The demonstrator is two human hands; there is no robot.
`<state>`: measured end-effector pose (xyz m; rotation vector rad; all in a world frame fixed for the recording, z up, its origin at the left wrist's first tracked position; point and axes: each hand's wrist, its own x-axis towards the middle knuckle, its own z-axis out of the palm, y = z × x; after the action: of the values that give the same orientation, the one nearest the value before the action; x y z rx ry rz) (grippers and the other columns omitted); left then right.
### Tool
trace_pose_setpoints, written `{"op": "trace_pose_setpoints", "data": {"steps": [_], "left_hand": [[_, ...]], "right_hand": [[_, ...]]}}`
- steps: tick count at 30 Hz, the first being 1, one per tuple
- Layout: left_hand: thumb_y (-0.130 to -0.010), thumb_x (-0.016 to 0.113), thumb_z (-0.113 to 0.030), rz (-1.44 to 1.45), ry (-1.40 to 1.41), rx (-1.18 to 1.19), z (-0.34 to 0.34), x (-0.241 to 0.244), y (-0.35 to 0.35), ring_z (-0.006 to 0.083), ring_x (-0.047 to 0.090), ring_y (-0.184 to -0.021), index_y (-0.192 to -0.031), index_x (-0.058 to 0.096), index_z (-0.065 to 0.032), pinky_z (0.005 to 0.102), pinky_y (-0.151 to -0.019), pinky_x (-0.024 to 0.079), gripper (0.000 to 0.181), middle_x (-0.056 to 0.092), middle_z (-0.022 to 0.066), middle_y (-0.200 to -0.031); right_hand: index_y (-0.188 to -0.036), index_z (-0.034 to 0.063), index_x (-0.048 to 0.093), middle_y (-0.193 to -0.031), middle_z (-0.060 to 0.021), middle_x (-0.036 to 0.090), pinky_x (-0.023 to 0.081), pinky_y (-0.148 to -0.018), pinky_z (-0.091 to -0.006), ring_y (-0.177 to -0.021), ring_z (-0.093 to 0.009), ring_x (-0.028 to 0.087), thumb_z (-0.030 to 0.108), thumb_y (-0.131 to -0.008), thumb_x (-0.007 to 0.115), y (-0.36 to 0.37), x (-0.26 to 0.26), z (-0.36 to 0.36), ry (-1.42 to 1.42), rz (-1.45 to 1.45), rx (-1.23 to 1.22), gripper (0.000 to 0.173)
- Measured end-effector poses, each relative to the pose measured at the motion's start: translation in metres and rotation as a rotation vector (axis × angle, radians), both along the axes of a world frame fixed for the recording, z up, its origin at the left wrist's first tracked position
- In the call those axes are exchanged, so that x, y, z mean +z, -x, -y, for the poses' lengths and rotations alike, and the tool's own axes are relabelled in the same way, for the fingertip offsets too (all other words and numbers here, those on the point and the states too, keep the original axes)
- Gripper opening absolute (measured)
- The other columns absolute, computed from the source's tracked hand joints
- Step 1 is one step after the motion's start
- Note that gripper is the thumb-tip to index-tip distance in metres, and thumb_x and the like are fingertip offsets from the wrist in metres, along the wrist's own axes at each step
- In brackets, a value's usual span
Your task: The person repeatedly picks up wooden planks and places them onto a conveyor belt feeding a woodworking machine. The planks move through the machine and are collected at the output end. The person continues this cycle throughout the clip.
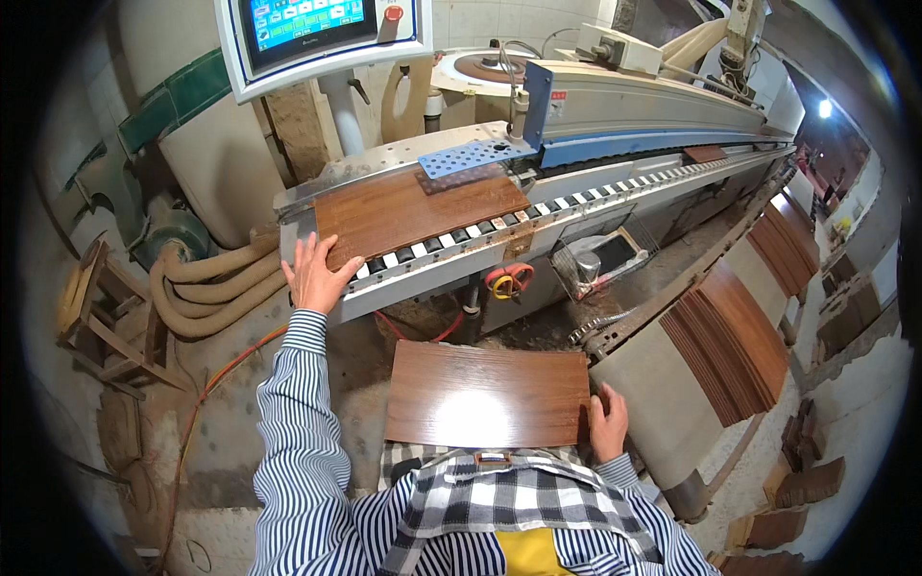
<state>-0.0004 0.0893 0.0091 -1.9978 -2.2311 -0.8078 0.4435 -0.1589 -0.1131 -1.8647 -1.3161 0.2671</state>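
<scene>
My left hand (pixel 318 277) presses with spread fingers against the left end of a brown wood-grain board (pixel 403 216). That board lies flat on the feed track of an edge-banding machine (pixel 648 101), its far part under a perforated blue guard plate (pixel 468 157). A second wood-grain board (pixel 486 392) lies before my body, apparently over my lap, with a bright glare on its surface. Beside its right edge is my right hand (pixel 609 423), thumb close to the edge and fingers loosely curled; it does not grip the board.
A control panel with a lit screen (pixel 310 29) stands at the upper left. Hoses (pixel 223 295) and a wooden stool (pixel 119 317) are on the left. Red-and-yellow-handled scissors (pixel 510 281) hang near a wire basket (pixel 605 255). To the right, stacked boards (pixel 727 345) rest on a conveyor belt (pixel 663 403).
</scene>
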Motion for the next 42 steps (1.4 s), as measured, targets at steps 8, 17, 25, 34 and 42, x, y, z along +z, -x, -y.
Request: {"op": "trace_pose_setpoints", "data": {"steps": [8,17,25,34,42], "left_hand": [[-0.078,0.063,-0.057,0.026,-0.002,-0.022,-0.003,-0.012,0.008,0.0311,0.031,-0.136,-0.132,0.051,-0.0115,0.0558,-0.112,0.003,0.071,0.042,0.0142,-0.143],[-0.080,0.064,-0.051,0.103,-0.028,-0.091,-0.004,-0.015,0.016,0.0309,0.033,-0.135,-0.130,0.053,-0.0094,0.0552,-0.112,0.002,0.066,0.043,0.0145,-0.142],[-0.079,0.067,-0.048,0.112,-0.038,-0.096,-0.006,-0.016,0.016,0.0310,0.033,-0.134,-0.128,0.054,-0.0089,0.0568,-0.111,0.003,0.064,0.045,0.0136,-0.140],[-0.076,0.069,-0.050,0.116,0.034,-0.078,-0.006,0.005,-0.004,0.0324,0.033,-0.135,-0.127,0.055,-0.0101,0.0610,-0.110,0.003,0.067,0.053,0.0134,-0.133],[-0.075,0.069,-0.052,0.093,0.000,-0.143,-0.037,0.003,-0.069,0.0313,0.037,-0.133,-0.127,0.055,-0.0093,0.0599,-0.110,0.006,0.069,0.054,0.0159,-0.130]], "right_hand": [[-0.098,0.0001,0.064,-0.089,-0.0152,0.061,0.046,-0.072,-0.0367,-0.080,-0.024,0.059,0.033,-0.088,0.061,0.004,-0.056,0.016,0.191,-0.090,-0.141,0.034],[-0.074,-0.0021,0.061,-0.066,-0.0198,0.059,0.044,-0.057,-0.0403,-0.060,-0.031,0.058,0.029,-0.089,0.061,-0.004,-0.053,0.013,0.094,-0.110,-0.209,0.035],[-0.076,-0.0011,0.058,-0.069,-0.0123,0.060,0.044,-0.058,-0.0375,-0.061,-0.022,0.058,0.028,-0.092,0.059,-0.019,-0.031,0.013,0.048,-0.290,-0.199,0.033],[-0.105,0.0022,0.057,-0.088,-0.0055,0.064,0.056,-0.061,-0.0310,-0.072,-0.014,0.062,0.026,-0.094,0.056,-0.028,-0.027,0.017,0.246,-1.254,0.014,0.026],[-0.107,0.0027,0.057,-0.088,-0.0037,0.063,0.054,-0.059,-0.0269,-0.069,-0.012,0.061,0.020,-0.093,0.055,-0.031,-0.029,0.020,0.245,-1.271,0.056,0.022]]}}
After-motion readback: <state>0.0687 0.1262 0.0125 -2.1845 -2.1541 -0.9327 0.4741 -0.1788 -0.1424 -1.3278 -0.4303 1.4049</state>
